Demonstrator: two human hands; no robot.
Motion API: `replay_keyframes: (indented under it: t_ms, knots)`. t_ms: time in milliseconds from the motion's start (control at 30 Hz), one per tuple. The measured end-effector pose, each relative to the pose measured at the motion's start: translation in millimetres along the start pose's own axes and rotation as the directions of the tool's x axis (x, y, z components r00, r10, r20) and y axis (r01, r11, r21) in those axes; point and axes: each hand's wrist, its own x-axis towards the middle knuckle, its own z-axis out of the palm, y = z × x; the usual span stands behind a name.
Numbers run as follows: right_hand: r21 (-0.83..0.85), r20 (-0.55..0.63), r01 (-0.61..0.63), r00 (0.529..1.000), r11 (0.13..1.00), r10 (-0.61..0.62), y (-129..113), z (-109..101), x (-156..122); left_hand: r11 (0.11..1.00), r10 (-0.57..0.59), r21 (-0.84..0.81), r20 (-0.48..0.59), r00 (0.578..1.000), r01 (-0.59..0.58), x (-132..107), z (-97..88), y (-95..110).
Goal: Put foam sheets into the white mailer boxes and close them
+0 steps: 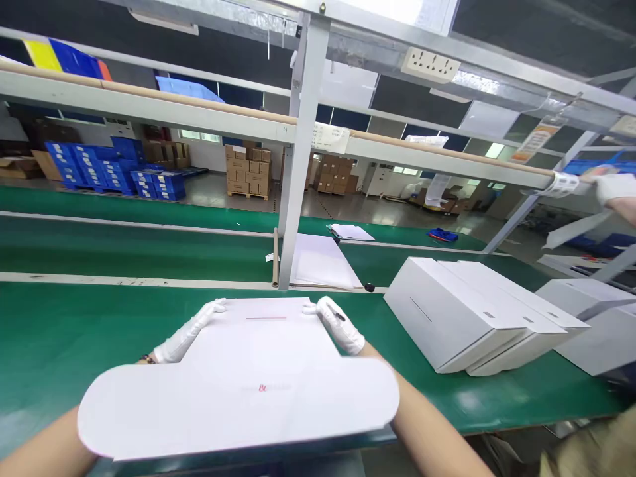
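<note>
A white carton blank [293,361], with broad rounded flaps at its near end, lies in front of me at the bench's near edge. It bears a red line and a small red "&" mark. At its far left corner my left hand [193,328], in a white glove, has its fingers closed on the edge. My right hand [340,324], also gloved, grips the far right corner, its fingertips on the edge. A small dark pointed thing, perhaps a pen, shows at the right hand; I cannot make out how it is held.
Several white boxes [452,311] stand on the green bench [124,318] to the right. White sheets [322,262] lie beyond a metal post [298,165]. At far right is another person's gloved hand [616,187]. Stacked brown cartons [247,171] and blue crates [99,165] are behind.
</note>
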Motion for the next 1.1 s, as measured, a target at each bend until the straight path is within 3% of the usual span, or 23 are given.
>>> replay_keyframes:
  t_ms: [33,100,167,200,267,367,433,533,600,667,767,900,1000,1100]
  knots:
    - [-0.06,0.161,-0.035,0.986,0.998,0.045,-10,-6,-2,0.995,-0.032,0.094,0.116,0.993,0.021,-1,-12.0,8]
    - [-0.289,0.424,-0.056,0.888,0.956,0.18,-33,-14,-6,0.927,-0.176,0.375,0.354,0.918,0.033,-2,-32.3,31]
    - [-0.517,0.495,0.015,0.821,0.856,0.284,-49,-13,-15,0.799,-0.273,0.595,0.484,0.831,-0.085,-9,-39.3,53]
    - [-0.583,0.493,0.058,0.818,0.81,0.296,-53,-8,-23,0.763,-0.241,0.623,0.523,0.818,-0.174,-16,-36.5,60]
    - [-0.625,0.484,0.13,0.839,0.769,0.251,-47,5,-44,0.715,-0.038,0.594,0.56,0.828,-0.368,-39,-20.9,60]
    - [-0.628,0.456,0.259,0.887,0.734,0.078,-17,27,-78,0.559,0.259,0.595,0.536,0.804,-0.577,-75,9.5,30]
    - [-0.641,0.442,0.336,0.897,0.69,-0.026,4,35,-92,0.456,0.394,0.627,0.494,0.775,-0.632,-89,23.7,4]
    - [-0.647,0.444,0.388,0.892,0.657,-0.089,23,37,-97,0.37,0.488,0.679,0.438,0.755,-0.634,-94,33.3,-21]
    - [-0.652,0.45,0.398,0.888,0.646,-0.093,28,35,-96,0.361,0.491,0.683,0.44,0.752,-0.636,-93,37.1,-27]
    - [-0.652,0.467,0.405,0.881,0.641,-0.081,30,34,-94,0.399,0.426,0.689,0.445,0.788,-0.605,-91,42.8,-24]
    - [-0.654,0.53,0.425,0.848,0.626,-0.022,28,34,-90,0.5,0.189,0.71,0.469,0.863,-0.496,-87,56.0,-4]
    - [-0.742,0.541,0.417,0.835,0.525,0.102,22,38,-74,0.516,-0.018,0.75,0.493,0.87,-0.415,-64,76.4,27]
    - [-0.798,0.465,0.349,0.875,0.491,0.135,26,38,-52,0.484,-0.009,0.769,0.482,0.876,-0.418,-34,89.2,32]
    - [-0.805,0.419,0.315,0.902,0.502,0.106,37,33,-26,0.472,0.061,0.768,0.462,0.885,-0.433,-2,96.9,24]
